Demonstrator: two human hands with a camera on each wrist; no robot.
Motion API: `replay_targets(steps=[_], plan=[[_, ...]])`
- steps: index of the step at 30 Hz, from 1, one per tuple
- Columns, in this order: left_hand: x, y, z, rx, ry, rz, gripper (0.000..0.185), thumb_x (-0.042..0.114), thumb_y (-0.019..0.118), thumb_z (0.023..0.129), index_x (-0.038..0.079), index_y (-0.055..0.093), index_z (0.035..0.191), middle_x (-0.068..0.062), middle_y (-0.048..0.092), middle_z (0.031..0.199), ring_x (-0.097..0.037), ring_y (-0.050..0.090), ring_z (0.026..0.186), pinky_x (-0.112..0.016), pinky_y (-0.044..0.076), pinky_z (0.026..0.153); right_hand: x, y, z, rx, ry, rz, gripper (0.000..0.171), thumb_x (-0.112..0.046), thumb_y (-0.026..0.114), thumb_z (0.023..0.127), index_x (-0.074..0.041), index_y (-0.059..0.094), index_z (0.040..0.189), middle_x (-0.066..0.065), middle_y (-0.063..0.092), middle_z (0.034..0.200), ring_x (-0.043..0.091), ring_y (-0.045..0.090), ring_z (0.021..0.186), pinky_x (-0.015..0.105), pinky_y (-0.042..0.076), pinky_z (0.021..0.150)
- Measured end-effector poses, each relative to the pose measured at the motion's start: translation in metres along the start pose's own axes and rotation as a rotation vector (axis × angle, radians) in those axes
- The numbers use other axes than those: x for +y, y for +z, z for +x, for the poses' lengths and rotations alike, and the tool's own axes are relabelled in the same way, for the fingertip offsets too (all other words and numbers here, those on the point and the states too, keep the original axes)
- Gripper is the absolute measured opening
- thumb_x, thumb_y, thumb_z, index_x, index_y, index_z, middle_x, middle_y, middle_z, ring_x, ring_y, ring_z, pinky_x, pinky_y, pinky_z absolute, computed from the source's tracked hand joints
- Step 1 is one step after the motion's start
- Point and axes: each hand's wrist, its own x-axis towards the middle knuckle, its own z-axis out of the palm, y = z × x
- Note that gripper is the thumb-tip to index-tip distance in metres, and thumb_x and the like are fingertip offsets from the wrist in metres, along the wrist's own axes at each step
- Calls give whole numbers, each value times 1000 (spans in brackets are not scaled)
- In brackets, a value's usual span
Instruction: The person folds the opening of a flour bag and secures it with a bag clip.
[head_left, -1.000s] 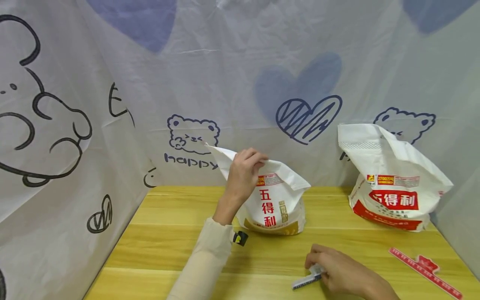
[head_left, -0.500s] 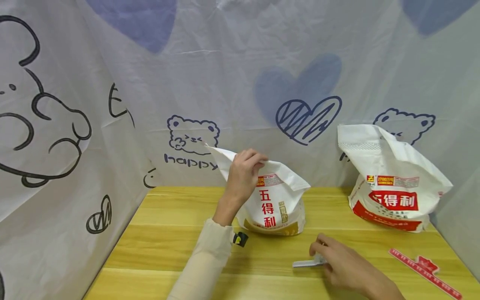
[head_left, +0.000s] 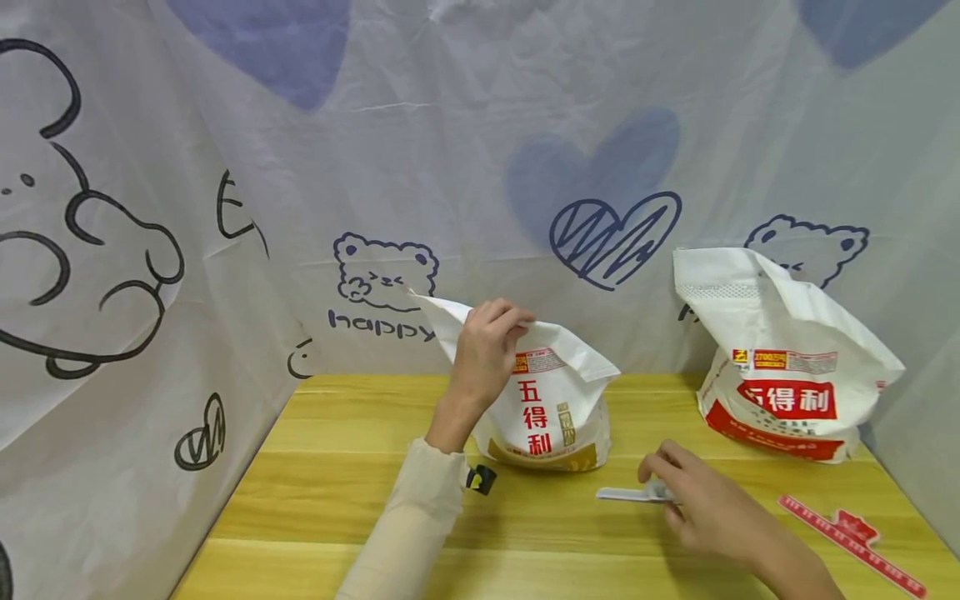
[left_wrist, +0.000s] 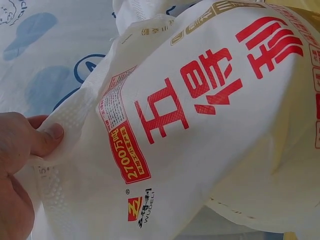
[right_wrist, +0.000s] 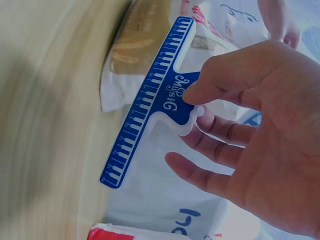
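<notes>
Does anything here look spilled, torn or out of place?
No spill or tear shows. The bag at right looks slightly askew, though: its top slants down rightward, and a fold cuts into its red label.

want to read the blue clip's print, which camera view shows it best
The right wrist view: the blue clip faces the camera there, large enough that its piano keys and "Music" lettering show. The head view shows it small and pale, nearly edge-on, with no print legible. The left wrist view does not show it.

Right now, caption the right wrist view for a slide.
Right hand pinches a blue piano-key clip, a white bag behind.
</notes>
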Motion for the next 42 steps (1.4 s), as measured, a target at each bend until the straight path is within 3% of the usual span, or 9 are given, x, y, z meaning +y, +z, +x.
replay_targets(steps=[12, 29, 35, 42], plan=[[0, 4, -1, 32, 34, 42, 14, -2, 73, 90, 7, 76, 99, -3, 69, 98, -20, 61, 90, -37, 47, 93, 8, -21, 3, 199, -54, -82, 45, 2, 79, 72, -23, 62, 104, -12, 50, 98, 6, 48, 82, 28, 51, 69], [1, 3, -1, 26, 24, 31, 14, -3, 73, 90, 7, 76, 100, -4, 70, 98, -22, 62, 92, -38, 46, 97, 8, -48, 17, 289, -40, -101, 41, 5, 82, 72, -16, 66, 104, -6, 58, 105, 14, 59, 91, 42, 58, 78], [0, 3, -2, 14, 17, 32, 14, -3, 73, 90, 7, 76, 100, -3, 69, 99, -21, 62, 93, -38, 46, 98, 9, -53, 24, 365, -101, -131, 42, 5, 82, 70, -15, 66, 103, -3, 58, 103, 15, 58, 89, 41, 56, 74], [0, 3, -3, 13, 12, 29, 14, -3, 72, 91, 7, 75, 100, -4, 69, 99, -22, 62, 93, -39, 46, 99, 11, -59, 33, 366, -52, -150, 40, 2, 81, 72, -14, 66, 105, -1, 58, 105, 19, 56, 88, 41, 56, 74]])
